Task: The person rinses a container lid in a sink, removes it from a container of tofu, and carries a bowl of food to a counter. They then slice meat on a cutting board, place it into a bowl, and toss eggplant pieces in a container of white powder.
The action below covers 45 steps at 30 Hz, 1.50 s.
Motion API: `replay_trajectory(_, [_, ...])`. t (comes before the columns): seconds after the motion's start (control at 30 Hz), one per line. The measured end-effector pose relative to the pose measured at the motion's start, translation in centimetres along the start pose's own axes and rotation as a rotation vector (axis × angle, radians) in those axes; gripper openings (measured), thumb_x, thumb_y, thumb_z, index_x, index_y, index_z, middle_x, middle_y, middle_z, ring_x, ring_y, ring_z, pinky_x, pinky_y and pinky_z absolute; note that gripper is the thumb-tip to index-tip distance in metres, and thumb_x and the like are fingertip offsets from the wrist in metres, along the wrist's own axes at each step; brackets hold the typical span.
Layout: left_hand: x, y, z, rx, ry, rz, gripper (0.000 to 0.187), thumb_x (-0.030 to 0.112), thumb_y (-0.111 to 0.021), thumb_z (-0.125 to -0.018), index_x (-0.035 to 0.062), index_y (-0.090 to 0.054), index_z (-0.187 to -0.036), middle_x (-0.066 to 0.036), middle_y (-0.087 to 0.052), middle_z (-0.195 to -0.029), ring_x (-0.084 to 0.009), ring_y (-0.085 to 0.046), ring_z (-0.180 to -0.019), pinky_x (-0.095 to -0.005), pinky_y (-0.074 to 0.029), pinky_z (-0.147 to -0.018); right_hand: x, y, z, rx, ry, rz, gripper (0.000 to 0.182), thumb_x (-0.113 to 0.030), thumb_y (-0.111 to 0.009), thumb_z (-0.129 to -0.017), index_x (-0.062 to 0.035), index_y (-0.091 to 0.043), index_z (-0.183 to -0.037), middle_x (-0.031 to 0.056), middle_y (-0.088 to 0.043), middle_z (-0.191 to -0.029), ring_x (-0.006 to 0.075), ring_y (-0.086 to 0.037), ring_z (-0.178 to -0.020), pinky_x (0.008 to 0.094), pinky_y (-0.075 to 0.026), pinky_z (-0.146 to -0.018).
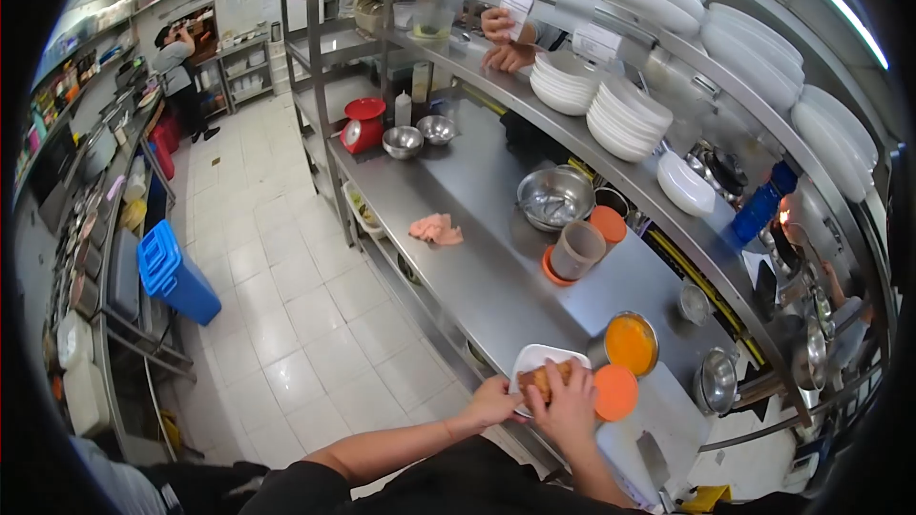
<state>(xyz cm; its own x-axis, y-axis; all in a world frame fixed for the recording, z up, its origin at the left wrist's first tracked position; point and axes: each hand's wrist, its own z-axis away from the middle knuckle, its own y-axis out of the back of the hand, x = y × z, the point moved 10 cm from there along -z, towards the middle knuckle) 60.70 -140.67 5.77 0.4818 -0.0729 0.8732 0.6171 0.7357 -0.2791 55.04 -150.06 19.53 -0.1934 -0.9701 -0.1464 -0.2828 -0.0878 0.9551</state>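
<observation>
A small white square dish point(536, 355) is at the front edge of the steel counter. My left hand point(491, 402) has its fingers closed on the dish's near left side. My right hand point(570, 408) curls over a browned piece of food point(544, 380), perhaps bread, in the dish; the fingers hide part of it. Just beyond the dish stands a metal bowl of orange liquid point(631, 343). An orange round lid point(616, 393) lies right of my right hand. Nearer me, a knife point(654, 461) rests on a white cutting board point(679, 429).
Farther along the counter are a pink cloth point(436, 229), a plastic container point(578, 250), a metal mixing bowl point(554, 197) and a red scale point(363, 126). Plates and bowls point(628, 119) fill shelves above. Another person's hands point(509, 43) hold paper behind the shelf. A blue bin point(176, 272) stands left.
</observation>
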Motion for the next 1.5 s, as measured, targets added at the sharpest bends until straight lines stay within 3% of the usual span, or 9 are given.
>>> replay_trajectory(0.47, [7.8, 56.4, 9.3, 0.973, -0.117, 0.311, 0.039, -0.005, -0.048, -0.091, -0.0144, -0.04, -0.127, -0.025, -0.059, -0.117, -0.0353, -0.07, -0.099, -0.0462, -0.068, -0.074, -47.2, -24.8, -29.8, -0.425, 0.781, -0.531, 0.074, -0.053, -0.068, -0.092, -0.0179, -0.042, -0.153, 0.0271, -0.036, -0.15, 0.0462, -0.04, -0.136, 0.0608, -0.045, -0.097])
replay_trajectory(0.7, [10.5, 85.4, 15.2, 0.995, -0.212, 0.231, 0.038, 0.004, -0.047, -0.094, -0.0077, -0.054, -0.129, -0.024, -0.062, -0.126, -0.034, -0.069, -0.104, -0.0479, -0.063, -0.08, -70.1, -30.2, -43.4, -0.392, 0.921, -0.871, 0.075, -0.047, -0.064, -0.096, -0.0112, -0.036, -0.155, 0.0267, -0.034, -0.15, 0.0455, -0.04, -0.135, 0.058, -0.04, -0.106])
replay_trajectory(0.77, [13.9, 90.7, 17.0, 1.111, -0.291, 0.267, 0.026, -0.002, -0.063, -0.091, -0.0116, -0.061, -0.114, -0.018, -0.06, -0.109, -0.0313, -0.059, -0.088, -0.0513, -0.064, -0.085, -72.9, -32.4, -48.5, -0.398, 0.854, -0.921, 0.067, -0.044, -0.062, -0.098, -0.0061, -0.04, -0.15, 0.0251, -0.04, -0.144, 0.0428, -0.044, -0.131, 0.0528, -0.042, -0.105])
replay_trajectory(0.83, [16.8, 98.7, 16.5, 1.007, -0.382, -0.54, 0.021, 0.006, -0.074, -0.09, -0.0112, -0.061, -0.087, -0.017, -0.064, -0.094, -0.0266, -0.061, -0.077, -0.0465, -0.06, -0.069, -73.5, -37.2, -52.3, -0.479, 0.745, -0.844, 0.063, -0.043, -0.062, -0.099, -0.0048, -0.043, -0.145, 0.025, -0.044, -0.141, 0.0428, -0.047, -0.129, 0.0515, -0.043, -0.104])
replay_trajectory(0.87, [14.7, 102.0, 16.2, 1.113, -0.225, 0.408, 0.043, 0.027, -0.083, -0.09, -0.0042, -0.058, -0.073, -0.016, -0.069, -0.091, -0.0246, -0.062, -0.073, -0.0483, -0.055, -0.065, -73.8, -40.4, -53.8, -0.581, 0.689, -0.788, 0.059, -0.043, -0.062, -0.099, -0.0035, -0.046, -0.14, 0.0248, -0.048, -0.137, 0.0428, -0.049, -0.126, 0.0503, -0.045, -0.102])
replay_trajectory(0.93, [21.9, 107.5, 14.0, 0.79, 0.075, -1.389, 0.039, 0.023, -0.074, -0.095, -0.0049, -0.056, -0.074, -0.021, -0.067, -0.096, -0.0282, -0.063, -0.07, -0.0486, -0.06, -0.069, -72.4, -44.8, -56.0, -0.587, 0.582, -0.833, 0.054, -0.042, -0.064, -0.099, -0.0016, -0.052, -0.132, 0.026, -0.056, -0.129, 0.0435, -0.056, -0.119, 0.0496, -0.047, -0.098])
replay_trajectory(1.0, [25.4, 111.4, 12.1, 0.67, 0.285, -1.392, 0.026, 0.008, -0.057, -0.095, -0.0075, -0.053, -0.075, -0.024, -0.062, -0.099, -0.0309, -0.064, -0.078, -0.0477, -0.065, -0.08, -70.4, -49.7, -57.6, -0.639, 0.475, -0.807, 0.051, -0.044, -0.065, -0.098, -0.0002, -0.058, -0.125, 0.0266, -0.062, -0.119, 0.0438, -0.06, -0.112, 0.0498, -0.049, -0.094])
replay_trajectory(1.27, [34.3, 133.0, 6.0, 0.789, -0.143, 0.298, 0.059, -0.003, -0.058, -0.087, -0.006, -0.045, -0.144, -0.015, -0.057, -0.129, -0.0335, -0.059, -0.111, -0.0435, -0.058, -0.102, -76.6, -62.4, -70.5, -0.879, 0.182, -0.531, 0.047, -0.045, -0.066, -0.095, 0.0006, -0.068, -0.106, 0.0241, -0.071, -0.104, 0.0421, -0.067, -0.099, 0.0506, -0.052, -0.083])
replay_trajectory(1.5, [39.4, 149.8, 7.8, 1.046, -0.319, 0.523, 0.03, -0.005, -0.045, -0.091, -0.0178, -0.054, -0.117, -0.027, -0.066, -0.115, -0.0376, -0.072, -0.099, -0.0484, -0.065, -0.084, -110.8, -63.0, -93.3, -0.703, 0.707, -0.688, 0.047, -0.042, -0.066, -0.096, 0.0015, -0.069, -0.115, 0.0247, -0.07, -0.108, 0.0393, -0.068, -0.102, 0.0459, -0.054, -0.09])
